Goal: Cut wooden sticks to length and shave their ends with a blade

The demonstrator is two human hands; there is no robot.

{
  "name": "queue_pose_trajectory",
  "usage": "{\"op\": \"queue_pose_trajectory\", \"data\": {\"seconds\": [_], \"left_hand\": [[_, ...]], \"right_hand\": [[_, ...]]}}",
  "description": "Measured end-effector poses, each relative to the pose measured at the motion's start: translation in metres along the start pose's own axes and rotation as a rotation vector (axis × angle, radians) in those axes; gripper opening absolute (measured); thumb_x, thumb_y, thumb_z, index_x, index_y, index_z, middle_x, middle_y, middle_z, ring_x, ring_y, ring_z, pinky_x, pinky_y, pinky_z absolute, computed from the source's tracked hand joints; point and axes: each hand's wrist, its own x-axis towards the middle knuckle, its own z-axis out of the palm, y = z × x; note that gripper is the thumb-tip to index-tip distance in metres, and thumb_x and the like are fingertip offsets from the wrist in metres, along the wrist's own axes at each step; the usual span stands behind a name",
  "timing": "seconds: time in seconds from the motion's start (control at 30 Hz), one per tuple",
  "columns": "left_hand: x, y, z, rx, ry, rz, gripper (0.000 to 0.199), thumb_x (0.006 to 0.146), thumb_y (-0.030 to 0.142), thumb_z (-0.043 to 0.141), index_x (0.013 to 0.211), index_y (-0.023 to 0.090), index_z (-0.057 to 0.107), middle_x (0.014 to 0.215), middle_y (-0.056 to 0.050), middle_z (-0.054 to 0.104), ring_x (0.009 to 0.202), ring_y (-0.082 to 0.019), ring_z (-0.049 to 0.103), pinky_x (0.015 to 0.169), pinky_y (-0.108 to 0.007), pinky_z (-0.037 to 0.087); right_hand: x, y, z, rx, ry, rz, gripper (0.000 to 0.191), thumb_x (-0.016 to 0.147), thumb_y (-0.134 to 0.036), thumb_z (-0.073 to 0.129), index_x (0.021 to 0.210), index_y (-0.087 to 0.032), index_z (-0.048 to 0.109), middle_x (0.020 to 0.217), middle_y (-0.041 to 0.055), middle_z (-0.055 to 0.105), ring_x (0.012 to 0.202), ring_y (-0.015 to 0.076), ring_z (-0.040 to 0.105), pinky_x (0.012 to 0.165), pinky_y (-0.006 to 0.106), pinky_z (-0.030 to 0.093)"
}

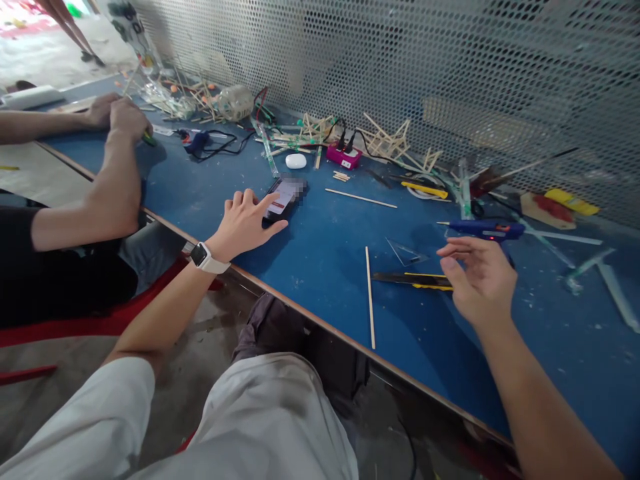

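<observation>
My left hand (246,225), with a watch at the wrist, has its fingers spread and the index fingertip on the lit screen of a phone (284,199) lying on the blue table (320,267). Above the table at the right, my right hand (477,277) is held with fingers apart and slightly curled, nothing in it. Beside its fingertips lies a black and yellow cutter (417,280). A blue glue gun (485,229) rests just beyond that hand. One thin stick (370,297) lies left of the cutter, near a clear set square (406,255). Another stick (361,198) lies farther back.
Along the perforated metal panel (350,60) are stick structures (395,140), a magenta power socket (344,156), a white case (296,161) and a yellow cutter (425,190). At the left, another person's hands (120,115) rest over the table. Clear strips (617,297) lie at the right.
</observation>
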Motion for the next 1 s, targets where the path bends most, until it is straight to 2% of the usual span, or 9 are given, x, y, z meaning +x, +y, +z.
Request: {"op": "queue_pose_trajectory", "data": {"seconds": [0.13,0.23,0.3,0.4,0.57,0.67,0.8,0.93,1.0], "left_hand": [[-0.002,0.004,-0.004,0.01,0.049,-0.024,0.083,0.126,0.078,0.055,0.192,0.026,0.06,0.163,-0.032,0.068,0.151,-0.06,0.068,0.127,-0.08,0.06],[-0.002,0.023,-0.008,-0.126,0.14,0.149,0.08,0.131,0.066,0.051,0.189,0.012,0.059,0.164,-0.036,0.067,0.152,-0.059,0.067,0.129,-0.082,0.058],[0.007,0.048,-0.007,-0.242,0.046,0.448,0.06,0.133,0.046,0.048,0.178,0.013,0.07,0.162,-0.031,0.071,0.155,-0.051,0.07,0.139,-0.077,0.056],[0.039,0.095,-0.002,-0.289,-0.088,0.7,0.053,0.13,0.027,0.048,0.172,0.025,0.079,0.169,-0.021,0.076,0.157,-0.041,0.072,0.139,-0.062,0.058],[0.107,0.147,0.006,-0.37,-0.382,1.1,0.047,0.12,0.022,0.069,0.159,0.033,0.093,0.163,-0.01,0.088,0.143,-0.031,0.081,0.134,-0.046,0.06],[0.124,0.15,0.013,-0.428,-0.43,1.171,0.035,0.119,0.026,0.071,0.141,0.029,0.099,0.154,-0.012,0.09,0.142,-0.033,0.08,0.134,-0.048,0.059],[0.117,0.141,0.026,-0.568,-0.377,1.156,0.031,0.126,0.034,0.066,0.116,0.026,0.094,0.144,-0.014,0.088,0.138,-0.033,0.077,0.127,-0.048,0.06],[0.099,0.142,0.02,-0.406,-0.312,1.177,0.038,0.134,0.032,0.052,0.128,0.026,0.089,0.15,-0.016,0.085,0.137,-0.033,0.076,0.124,-0.05,0.06],[0.09,0.144,0.001,-0.165,-0.284,1.116,0.034,0.133,0.033,0.057,0.153,0.026,0.084,0.169,-0.018,0.078,0.152,-0.039,0.073,0.128,-0.056,0.062]], "right_hand": [[0.001,-0.002,-0.003,-0.03,-0.037,-0.021,0.04,0.114,-0.06,0.093,0.14,-0.03,0.086,0.114,0.0076,0.088,0.101,0.0269,0.086,0.089,0.045,0.071],[0.002,-0.008,-0.008,-0.097,-0.138,-0.042,0.039,0.115,-0.062,0.091,0.139,-0.032,0.088,0.117,0.0073,0.089,0.104,0.0285,0.084,0.095,0.049,0.071],[0.003,-0.013,-0.01,-0.143,-0.262,-0.063,0.035,0.114,-0.064,0.092,0.133,-0.035,0.092,0.119,0.0071,0.091,0.107,0.0305,0.084,0.1,0.053,0.072],[0.003,-0.022,-0.01,-0.181,-0.443,-0.096,0.031,0.113,-0.066,0.092,0.126,-0.038,0.097,0.123,0.0074,0.092,0.114,0.0339,0.086,0.105,0.057,0.074],[0.0,-0.03,-0.007,-0.22,-0.581,-0.105,0.033,0.12,-0.057,0.087,0.144,-0.039,0.099,0.127,0.0102,0.091,0.117,0.0338,0.085,0.101,0.053,0.075],[-0.003,-0.032,-0.006,-0.224,-0.616,-0.1,0.026,0.122,-0.052,0.085,0.141,-0.041,0.1,0.125,0.0084,0.09,0.117,0.0319,0.084,0.105,0.052,0.076],[-0.006,-0.04,-0.007,-0.237,-0.639,-0.097,0.025,0.126,-0.047,0.081,0.141,-0.039,0.099,0.126,0.0075,0.09,0.119,0.0316,0.084,0.111,0.055,0.075],[-0.008,-0.051,-0.008,-0.274,-0.644,-0.106,0.022,0.127,-0.042,0.077,0.138,-0.036,0.096,0.127,0.0075,0.09,0.118,0.0311,0.084,0.114,0.054,0.074],[-0.009,-0.054,-0.008,-0.271,-0.639,-0.096,0.021,0.126,-0.04,0.078,0.138,-0.036,0.095,0.128,0.007,0.09,0.119,0.0311,0.084,0.113,0.053,0.073]]}}
